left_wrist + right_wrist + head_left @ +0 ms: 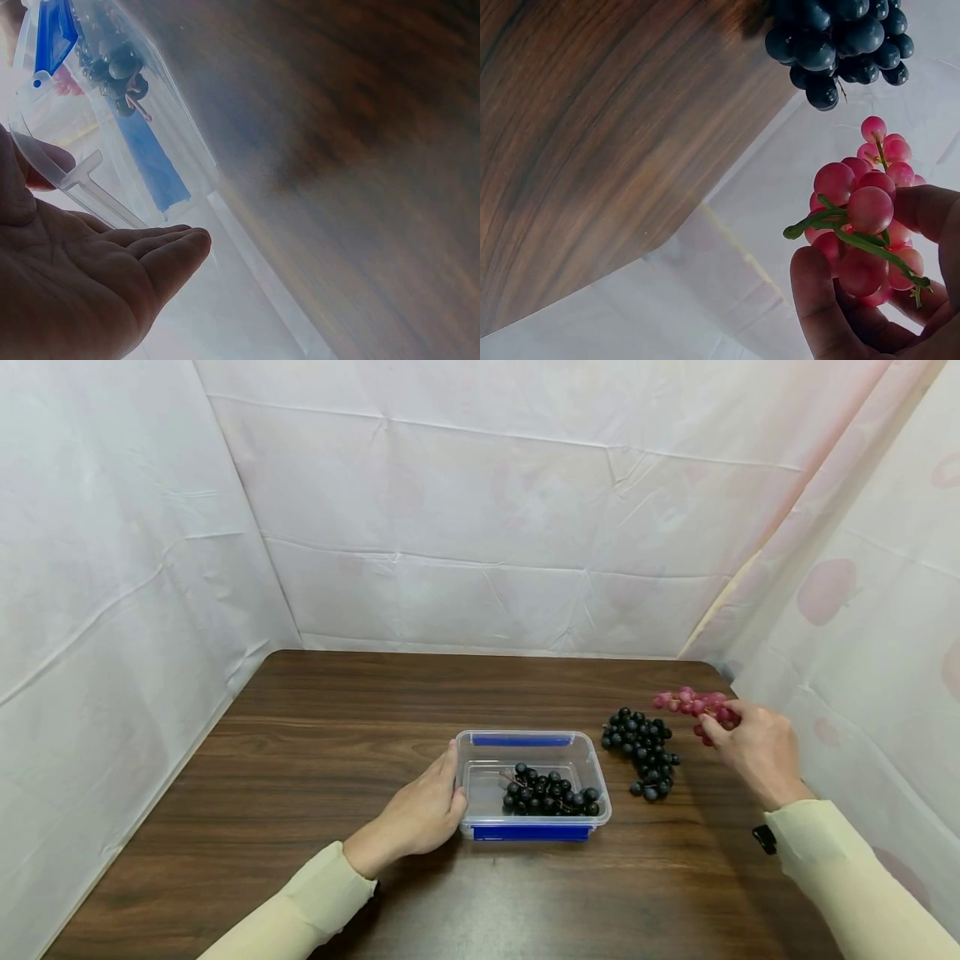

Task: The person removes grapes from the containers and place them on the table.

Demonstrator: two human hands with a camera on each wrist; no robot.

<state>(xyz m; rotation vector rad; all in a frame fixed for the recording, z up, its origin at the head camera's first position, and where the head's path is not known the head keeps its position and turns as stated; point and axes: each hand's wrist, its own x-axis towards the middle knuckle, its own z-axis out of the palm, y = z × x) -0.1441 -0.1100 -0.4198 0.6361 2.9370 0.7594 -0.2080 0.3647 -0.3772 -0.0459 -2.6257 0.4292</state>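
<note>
A clear plastic box (480, 781) with blue latches stands on the table, and a bunch of black grapes (551, 793) lies inside it. My left hand (422, 806) rests against the box's left side with fairly straight fingers; the left wrist view shows the palm beside the wall. Off to the right, my right hand (759, 747) pinches a bunch of red grapes (693, 702) between thumb and fingers. Its green stem (855, 234) shows in the right wrist view. A second bunch of black grapes (645, 752) lies on the table between the box and my right hand.
The brown wooden table (337, 718) has rounded far corners. White cloth (480, 510) hangs behind it and along both sides, close to the right edge near my right hand.
</note>
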